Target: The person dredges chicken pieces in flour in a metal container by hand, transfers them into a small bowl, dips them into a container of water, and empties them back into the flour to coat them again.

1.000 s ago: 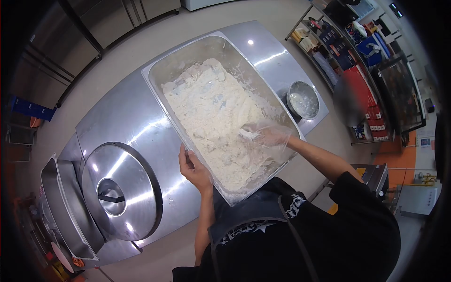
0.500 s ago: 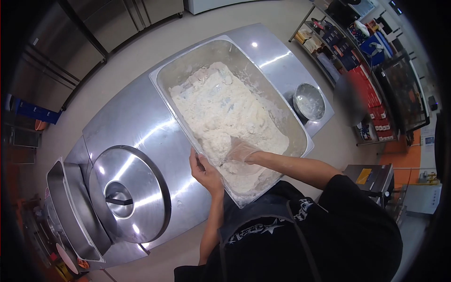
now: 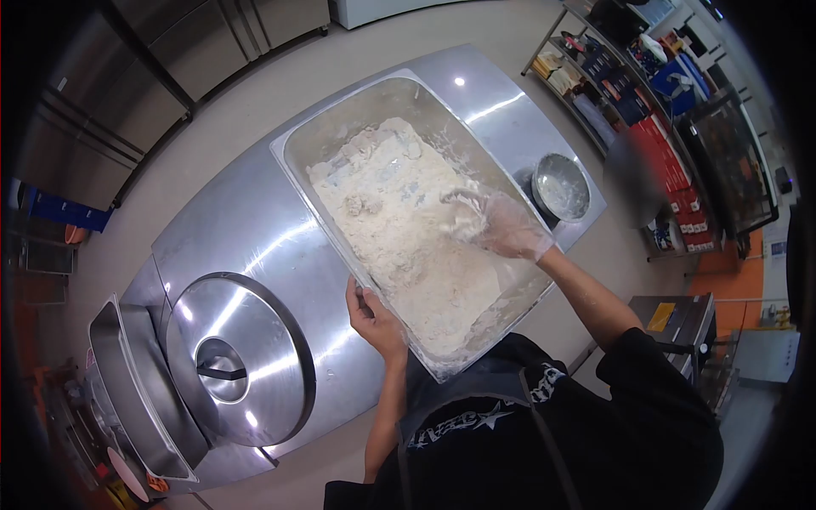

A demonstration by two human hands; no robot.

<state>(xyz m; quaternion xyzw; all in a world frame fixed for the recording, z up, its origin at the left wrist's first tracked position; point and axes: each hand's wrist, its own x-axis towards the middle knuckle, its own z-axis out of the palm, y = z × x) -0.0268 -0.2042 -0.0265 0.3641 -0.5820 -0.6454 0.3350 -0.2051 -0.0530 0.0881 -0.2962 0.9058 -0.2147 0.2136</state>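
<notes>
A deep rectangular metal pan point(image 3: 299, 200) stands on the steel table, holding a bed of pale flour point(image 3: 408, 246) with a few rough clumps. My left hand point(image 3: 378, 327) grips the near left side of the pan at its rim. Over the right part of the flour is my right hand point(image 3: 506, 225), in a clear plastic glove dusted white. Its fingers are spread and slightly curled, somewhat blurred, with flour clinging to them. Whether the fingertips touch the flour is hard to tell.
A flour-dusted metal bowl point(image 3: 561, 187) sits right of the pan on the steel table point(image 3: 255, 187). To the left are a large round lid point(image 3: 268, 331) with a black handle and an upended steel pan point(image 3: 140, 382). Loaded shelves point(image 3: 612, 93) stand at the far right.
My right hand has come up out of the flour near the pan's near left side and moved right and away from me. The flour surface there is reshaped; my left hand stays on the rim.
</notes>
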